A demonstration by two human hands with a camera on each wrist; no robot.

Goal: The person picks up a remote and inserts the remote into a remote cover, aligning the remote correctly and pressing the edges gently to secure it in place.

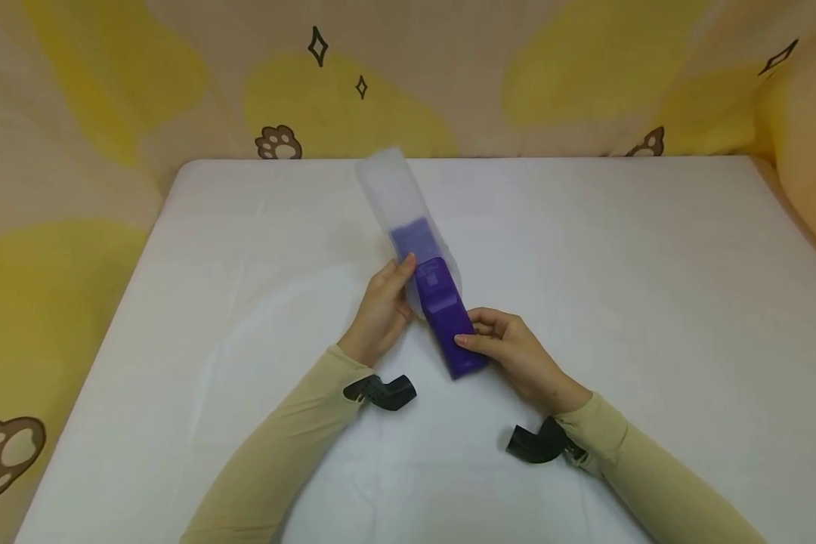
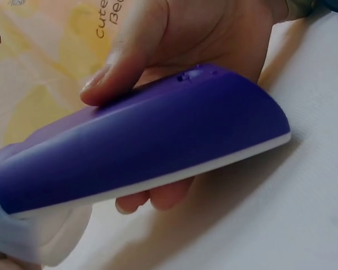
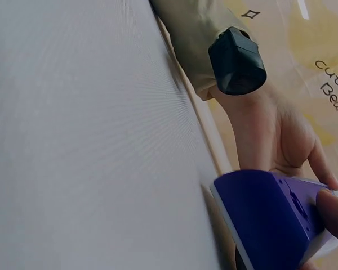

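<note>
A purple handheld piece [image 1: 442, 302] with a tapered body slants over the table, its white underside edge showing in the left wrist view. At its far end it overlaps a long translucent plastic cover [image 1: 389, 181], through which a bluish-violet patch shows. My left hand [image 1: 379, 310] grips the cover and the purple piece where they meet, thumb on top. Lower down, my right hand [image 1: 517, 351] holds the near end, thumb on its upper face and fingertips beneath. Close to that thumb, small holes mark the purple surface [image 2: 158, 135] in the left wrist view.
A white-covered table [image 1: 245, 264] spreads under both hands. Behind and beside it hangs a yellow and beige patterned cloth [image 1: 415, 98]. Black cameras sit on the left wrist [image 1: 387, 393] and right wrist [image 1: 540, 444], over beige sleeves.
</note>
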